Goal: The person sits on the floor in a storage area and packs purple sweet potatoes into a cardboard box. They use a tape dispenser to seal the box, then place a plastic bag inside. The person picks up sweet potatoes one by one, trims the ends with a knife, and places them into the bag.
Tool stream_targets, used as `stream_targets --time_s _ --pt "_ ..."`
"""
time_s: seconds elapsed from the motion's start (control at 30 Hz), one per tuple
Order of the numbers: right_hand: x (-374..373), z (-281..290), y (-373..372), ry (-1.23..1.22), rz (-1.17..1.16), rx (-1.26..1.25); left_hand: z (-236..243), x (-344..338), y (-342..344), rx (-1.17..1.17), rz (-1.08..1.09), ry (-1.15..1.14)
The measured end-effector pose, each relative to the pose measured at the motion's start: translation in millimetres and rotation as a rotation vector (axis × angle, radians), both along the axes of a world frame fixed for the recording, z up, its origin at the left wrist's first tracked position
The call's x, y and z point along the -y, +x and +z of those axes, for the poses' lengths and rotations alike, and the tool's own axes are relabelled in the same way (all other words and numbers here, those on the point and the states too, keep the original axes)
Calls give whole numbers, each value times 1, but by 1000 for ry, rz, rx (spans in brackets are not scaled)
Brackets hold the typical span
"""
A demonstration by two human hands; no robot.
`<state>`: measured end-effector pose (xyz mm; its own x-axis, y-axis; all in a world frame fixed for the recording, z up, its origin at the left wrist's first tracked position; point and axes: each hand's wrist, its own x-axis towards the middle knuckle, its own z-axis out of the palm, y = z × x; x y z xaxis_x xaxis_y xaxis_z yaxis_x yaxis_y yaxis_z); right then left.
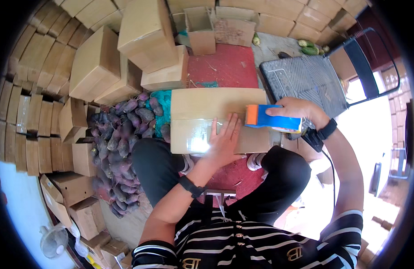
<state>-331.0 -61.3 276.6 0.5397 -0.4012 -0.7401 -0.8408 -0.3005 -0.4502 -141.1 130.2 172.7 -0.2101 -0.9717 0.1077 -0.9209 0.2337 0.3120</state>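
A closed cardboard box (193,102) lies in front of my knees, with shiny clear tape along its top. My left hand (226,142) rests flat on that top, fingers spread and pointing away from me. In my right hand (296,110) is a blue and orange tape dispenser (272,117), its orange end over the right part of the box. A roll sits at the dispenser's right end, partly hidden by the blue body. Whether the dispenser touches the cardboard, I cannot tell.
Dark purple root vegetables (119,148) are heaped left of my knee, beside teal netting (163,101). Large cartons (146,36) stand behind the heap, stacked boxes (41,49) line the walls. A platform trolley (305,80) is at the right, green vegetables (310,50) beyond it. A fan (53,242) stands lower left.
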Motion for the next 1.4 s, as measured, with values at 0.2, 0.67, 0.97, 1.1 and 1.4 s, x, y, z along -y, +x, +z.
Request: stream_targets --time_s 0.2,0.67,0.97,1.1,1.4 --pt "15 -25 -17 -2 47 51 14 8 -18 -74 75 71" --pt "16 -20 -16 -110 155 45 -1 25 -30 28 107 33" --pt "22 -39 -40 -52 128 187 2 33 -50 104 167 117" --pt "32 -35 -88 -123 71 124 2 33 -50 145 160 146" --pt "56 -46 -294 -187 -134 -212 2 30 -50 163 138 95"
